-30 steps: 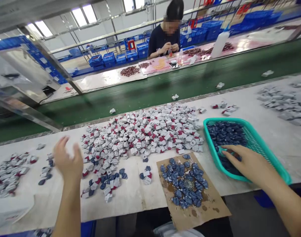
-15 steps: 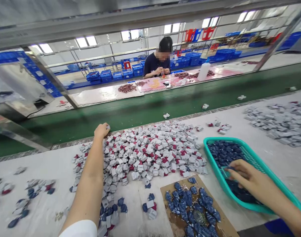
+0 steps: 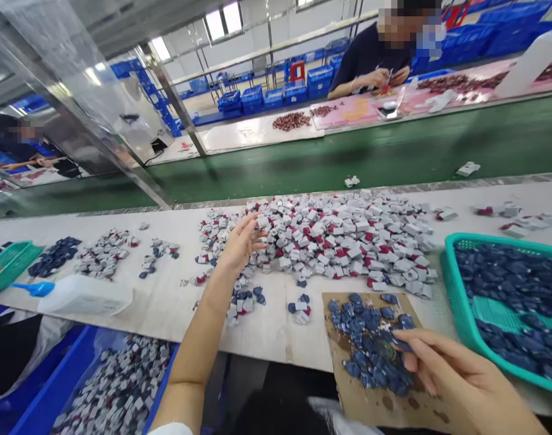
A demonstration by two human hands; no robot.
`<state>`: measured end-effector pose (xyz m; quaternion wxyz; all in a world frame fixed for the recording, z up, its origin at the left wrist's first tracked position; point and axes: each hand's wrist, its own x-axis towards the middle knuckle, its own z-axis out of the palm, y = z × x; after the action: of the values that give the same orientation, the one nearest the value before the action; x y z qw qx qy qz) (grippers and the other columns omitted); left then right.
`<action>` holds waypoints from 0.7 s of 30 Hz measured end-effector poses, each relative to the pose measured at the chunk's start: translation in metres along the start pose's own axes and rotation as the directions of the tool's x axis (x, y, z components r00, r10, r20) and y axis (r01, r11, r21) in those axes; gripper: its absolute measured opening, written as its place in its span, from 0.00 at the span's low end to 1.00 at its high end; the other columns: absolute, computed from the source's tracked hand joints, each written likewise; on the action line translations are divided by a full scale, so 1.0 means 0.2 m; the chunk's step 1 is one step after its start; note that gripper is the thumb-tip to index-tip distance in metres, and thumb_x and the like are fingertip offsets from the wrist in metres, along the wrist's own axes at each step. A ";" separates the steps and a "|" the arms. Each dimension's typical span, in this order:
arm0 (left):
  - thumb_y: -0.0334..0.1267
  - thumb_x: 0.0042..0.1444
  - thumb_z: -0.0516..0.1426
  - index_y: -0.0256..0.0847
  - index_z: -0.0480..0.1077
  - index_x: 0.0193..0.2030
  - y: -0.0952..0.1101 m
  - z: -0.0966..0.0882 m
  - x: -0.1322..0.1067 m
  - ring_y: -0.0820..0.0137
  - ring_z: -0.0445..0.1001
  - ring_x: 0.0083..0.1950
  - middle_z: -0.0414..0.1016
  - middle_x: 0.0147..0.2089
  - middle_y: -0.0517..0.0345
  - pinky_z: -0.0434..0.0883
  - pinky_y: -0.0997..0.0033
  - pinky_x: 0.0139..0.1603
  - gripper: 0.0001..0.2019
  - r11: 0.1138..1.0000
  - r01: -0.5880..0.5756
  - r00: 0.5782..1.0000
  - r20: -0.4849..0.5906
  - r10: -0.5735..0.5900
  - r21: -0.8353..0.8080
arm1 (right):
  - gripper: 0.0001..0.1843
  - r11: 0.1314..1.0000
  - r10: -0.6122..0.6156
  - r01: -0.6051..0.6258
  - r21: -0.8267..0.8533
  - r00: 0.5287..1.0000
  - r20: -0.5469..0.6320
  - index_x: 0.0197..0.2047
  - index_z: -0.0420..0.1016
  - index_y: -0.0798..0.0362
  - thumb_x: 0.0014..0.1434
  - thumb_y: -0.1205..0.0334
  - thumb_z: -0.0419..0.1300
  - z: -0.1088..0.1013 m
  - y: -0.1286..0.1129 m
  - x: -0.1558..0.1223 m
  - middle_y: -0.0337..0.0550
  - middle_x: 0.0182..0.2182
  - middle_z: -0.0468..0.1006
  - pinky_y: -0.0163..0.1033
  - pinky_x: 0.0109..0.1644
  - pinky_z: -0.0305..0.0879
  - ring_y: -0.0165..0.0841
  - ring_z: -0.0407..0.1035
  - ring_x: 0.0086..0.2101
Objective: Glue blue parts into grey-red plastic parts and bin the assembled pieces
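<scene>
My left hand (image 3: 240, 246) reaches over the left part of a heap of small grey-white and dark red pieces (image 3: 339, 232). Its fingers are stretched and apart; a pale piece shows by the fingertips, seemingly part of the heap. A dark blue piece (image 3: 400, 343) is pinched between the thumb and fingers of my right hand (image 3: 457, 374). That hand is above a brown cardboard sheet (image 3: 362, 405), where several wet-looking blue pieces (image 3: 364, 323) lie. To its right stands a green basket (image 3: 452, 284) of dark blue pieces (image 3: 511, 278).
Beyond the table's far edge runs a green conveyor belt (image 3: 267, 175) carrying loose white pieces (image 3: 352, 181). Across it, a person (image 3: 366, 60) works with both hands. A white bottle (image 3: 88, 293) lies at left, near another green basket (image 3: 16, 266). A blue bin (image 3: 54, 377) of pieces sits below.
The view has swung left. My left hand has come back from the belt's edge to the heap and its fingers have spread. My right hand has moved from the basket to the cardboard with a blue piece.
</scene>
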<state>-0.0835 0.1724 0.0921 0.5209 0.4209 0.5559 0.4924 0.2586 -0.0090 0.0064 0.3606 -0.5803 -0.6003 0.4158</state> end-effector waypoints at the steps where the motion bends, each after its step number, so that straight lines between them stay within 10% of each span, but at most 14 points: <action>1: 0.49 0.55 0.67 0.44 0.74 0.55 -0.03 0.01 -0.10 0.68 0.78 0.41 0.75 0.42 0.56 0.77 0.74 0.35 0.23 0.999 0.022 1.000 0.011 -0.022 -0.041 | 0.23 1.000 0.012 -0.013 0.014 0.999 0.047 0.47 0.82 0.51 0.68 0.41 0.57 0.01 0.00 -0.01 0.43 0.27 0.79 0.34 0.22 0.73 0.31 0.72 0.20; 5: 0.44 0.45 0.74 0.48 0.75 0.58 -0.16 0.09 -0.45 0.70 0.77 0.41 0.73 0.36 0.63 0.78 0.71 0.43 0.32 0.956 0.150 0.989 0.051 -0.142 -0.251 | 0.23 0.996 -0.037 0.033 -0.082 0.998 -0.048 0.56 0.79 0.52 0.68 0.45 0.59 0.09 -0.01 -0.07 0.46 0.34 0.82 0.33 0.26 0.76 0.34 0.78 0.28; 9: 0.45 0.35 0.77 0.41 0.79 0.44 -0.27 0.16 -0.66 0.75 0.75 0.35 0.79 0.38 0.60 0.71 0.80 0.32 0.27 0.908 0.269 0.956 -0.023 -0.291 -0.321 | 0.15 0.977 -0.104 0.081 -0.197 0.989 -0.109 0.44 0.82 0.51 0.68 0.51 0.60 0.15 -0.04 -0.12 0.46 0.36 0.81 0.36 0.33 0.78 0.34 0.77 0.31; 21: 0.48 0.35 0.78 0.38 0.81 0.39 -0.32 0.25 -0.75 0.69 0.81 0.42 0.82 0.40 0.55 0.74 0.79 0.34 0.25 0.874 0.394 0.918 0.074 -0.389 -0.284 | 0.11 0.795 -0.400 0.299 -0.528 0.912 -0.086 0.45 0.72 0.53 0.75 0.58 0.52 0.12 -0.03 -0.07 0.37 0.27 0.69 0.34 0.28 0.66 0.28 0.66 0.24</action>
<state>-0.0154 0.0209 0.0541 0.6702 0.2212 0.5465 0.4508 0.2360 -0.0248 0.0028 0.3237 -0.5701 -0.7468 0.1120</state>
